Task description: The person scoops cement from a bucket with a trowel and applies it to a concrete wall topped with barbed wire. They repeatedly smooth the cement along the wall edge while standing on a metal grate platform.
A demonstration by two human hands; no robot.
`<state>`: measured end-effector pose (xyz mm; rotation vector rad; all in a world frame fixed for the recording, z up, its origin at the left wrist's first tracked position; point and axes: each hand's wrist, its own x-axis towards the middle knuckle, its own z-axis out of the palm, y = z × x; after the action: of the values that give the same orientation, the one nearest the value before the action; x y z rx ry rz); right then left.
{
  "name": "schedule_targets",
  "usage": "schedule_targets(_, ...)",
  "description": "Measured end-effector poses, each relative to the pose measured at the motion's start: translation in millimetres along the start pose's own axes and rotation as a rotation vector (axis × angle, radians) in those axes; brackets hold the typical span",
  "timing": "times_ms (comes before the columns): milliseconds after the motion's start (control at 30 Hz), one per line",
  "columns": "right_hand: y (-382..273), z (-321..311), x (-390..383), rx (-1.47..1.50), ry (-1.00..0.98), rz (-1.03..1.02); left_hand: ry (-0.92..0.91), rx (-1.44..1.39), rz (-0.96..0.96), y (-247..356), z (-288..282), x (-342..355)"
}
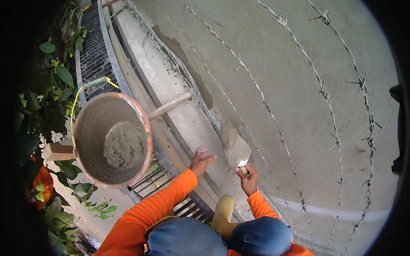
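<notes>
My right hand (248,178) is closed round the short handle of a trowel (240,152). Grey mortar (228,134) lies on the forward part of its blade, close to the foot of the plastered wall (277,141). My left hand (201,161) reaches over the ledge with its fingers apart and nothing in them, a little short of the trowel. On the left a round bucket (147,123) with an orange rim holds a heap of wet mortar (124,144). Its yellow wire handle (73,113) leans to the far side.
Several strands of barbed wire (261,96) run along the wall by my right hand. A wooden bar (171,105) crosses the concrete ledge (171,85). Beneath lies a slatted metal grating (95,42). My yellow boot (223,213) stands near the ledge; leafy branches (64,77) hang at left.
</notes>
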<state>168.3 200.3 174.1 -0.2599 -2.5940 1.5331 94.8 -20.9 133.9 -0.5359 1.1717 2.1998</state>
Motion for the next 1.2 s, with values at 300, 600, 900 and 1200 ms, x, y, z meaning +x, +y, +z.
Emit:
schedule_targets(300,19.2,4.0,3.4,0.074,0.01,0.144,-0.182,-0.294,-0.215,-52.8,28.1,156.0)
schedule_targets(600,58.6,13.5,38.9,0.095,-0.08,0.321,-0.187,-0.188,-0.132,-63.7,-15.7,119.7)
schedule_targets(900,84.8,48.5,129.9,0.286,-0.343,0.961,-0.176,-0.065,-0.138,-59.9,-22.4,107.9)
schedule_targets(1200,71.7,58.3,131.1,0.373,-0.303,0.883,-0.187,-0.101,-0.141,-64.9,-24.1,109.5)
